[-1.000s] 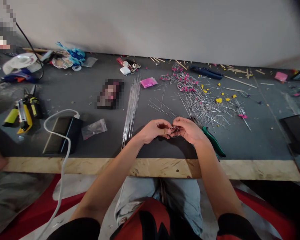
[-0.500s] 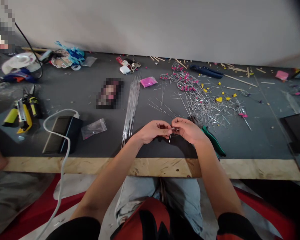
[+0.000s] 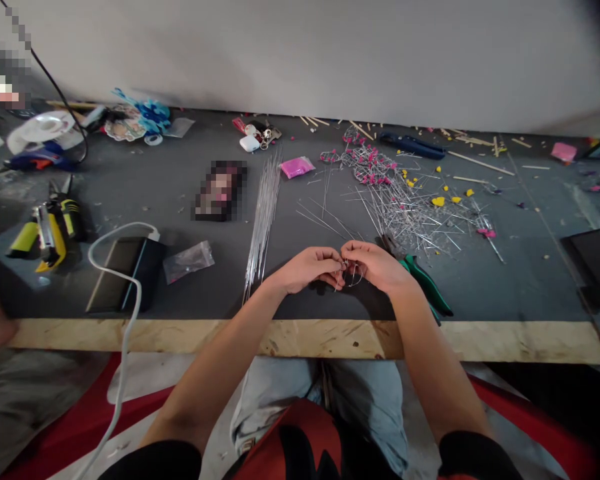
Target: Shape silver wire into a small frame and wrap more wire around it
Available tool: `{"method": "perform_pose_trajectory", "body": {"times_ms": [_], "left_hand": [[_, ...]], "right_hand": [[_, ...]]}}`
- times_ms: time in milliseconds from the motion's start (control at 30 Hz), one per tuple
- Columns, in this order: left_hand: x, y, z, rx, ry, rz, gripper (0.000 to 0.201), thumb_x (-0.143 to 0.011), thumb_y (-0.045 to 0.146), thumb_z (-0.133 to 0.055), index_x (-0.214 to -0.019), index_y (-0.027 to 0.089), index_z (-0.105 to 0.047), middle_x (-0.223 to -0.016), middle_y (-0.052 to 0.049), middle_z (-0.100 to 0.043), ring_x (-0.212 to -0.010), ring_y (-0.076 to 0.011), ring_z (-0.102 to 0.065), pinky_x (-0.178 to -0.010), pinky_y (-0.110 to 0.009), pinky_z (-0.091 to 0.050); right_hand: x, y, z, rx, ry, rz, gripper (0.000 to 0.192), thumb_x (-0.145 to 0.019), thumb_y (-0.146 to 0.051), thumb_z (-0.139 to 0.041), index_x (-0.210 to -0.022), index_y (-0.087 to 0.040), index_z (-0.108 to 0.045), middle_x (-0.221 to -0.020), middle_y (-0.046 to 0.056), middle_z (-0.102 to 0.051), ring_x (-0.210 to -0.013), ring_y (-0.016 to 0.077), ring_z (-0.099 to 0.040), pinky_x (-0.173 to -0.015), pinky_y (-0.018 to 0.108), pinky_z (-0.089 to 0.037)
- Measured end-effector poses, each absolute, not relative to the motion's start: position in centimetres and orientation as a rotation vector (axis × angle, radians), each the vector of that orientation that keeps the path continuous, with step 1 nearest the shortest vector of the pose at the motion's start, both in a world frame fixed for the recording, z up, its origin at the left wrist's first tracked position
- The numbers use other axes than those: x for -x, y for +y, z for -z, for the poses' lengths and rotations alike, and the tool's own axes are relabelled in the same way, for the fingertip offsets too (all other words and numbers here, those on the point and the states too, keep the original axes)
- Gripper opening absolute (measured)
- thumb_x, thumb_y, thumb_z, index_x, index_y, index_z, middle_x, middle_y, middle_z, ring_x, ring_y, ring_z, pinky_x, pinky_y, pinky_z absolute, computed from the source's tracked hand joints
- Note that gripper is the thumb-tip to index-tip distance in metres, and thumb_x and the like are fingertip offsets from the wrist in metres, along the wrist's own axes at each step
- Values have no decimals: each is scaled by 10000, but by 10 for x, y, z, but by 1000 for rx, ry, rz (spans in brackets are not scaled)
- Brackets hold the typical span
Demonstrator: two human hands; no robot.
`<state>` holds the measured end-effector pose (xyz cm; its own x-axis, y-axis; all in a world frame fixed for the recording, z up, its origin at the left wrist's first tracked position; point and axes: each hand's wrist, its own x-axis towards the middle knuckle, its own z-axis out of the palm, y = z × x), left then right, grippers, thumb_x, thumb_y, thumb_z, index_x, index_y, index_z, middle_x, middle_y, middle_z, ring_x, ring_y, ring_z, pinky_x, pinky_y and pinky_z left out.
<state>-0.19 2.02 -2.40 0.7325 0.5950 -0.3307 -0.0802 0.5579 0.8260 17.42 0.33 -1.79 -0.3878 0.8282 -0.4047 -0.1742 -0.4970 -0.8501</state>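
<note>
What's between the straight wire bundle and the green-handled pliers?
Head view: the left hand, nearer the straight wire bundle, and right hand, nearer the green-handled pliers, pinching a bent wire. Loose wires lie just beyond.

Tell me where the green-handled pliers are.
In the head view, the green-handled pliers lie right of centre, beside the right hand, between the heap of wires and the table's wooden front edge.
</note>
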Motion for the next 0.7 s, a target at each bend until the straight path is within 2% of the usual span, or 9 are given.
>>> {"method": "perform_pose_trajectory", "body": {"times_ms": [267,700], "left_hand": [[1,20,29,-948,620,-505,142,-763,226,-637,-807,99,-590,-636,-32,-644,-578,-120,-640,-635,-281,-541],[2,19,28,-974,589,-519,196,-743,286,-669,-738,105,-595,-572,9,-574,-575,-115,-621,-594,-255,-518]], "right_hand": [[-173,4,17,1240,-850,-1957,101,-703,-244,-601,-672,-172,-537,-603,-37,-542,-546,82,-518,-565,219,-389],[-173,2,14,1197,-923,-2014,90,-705,-223,-554,-632,-171,-545,-566,-16,-556,-554,99,-513,-562,227,-390]]}}
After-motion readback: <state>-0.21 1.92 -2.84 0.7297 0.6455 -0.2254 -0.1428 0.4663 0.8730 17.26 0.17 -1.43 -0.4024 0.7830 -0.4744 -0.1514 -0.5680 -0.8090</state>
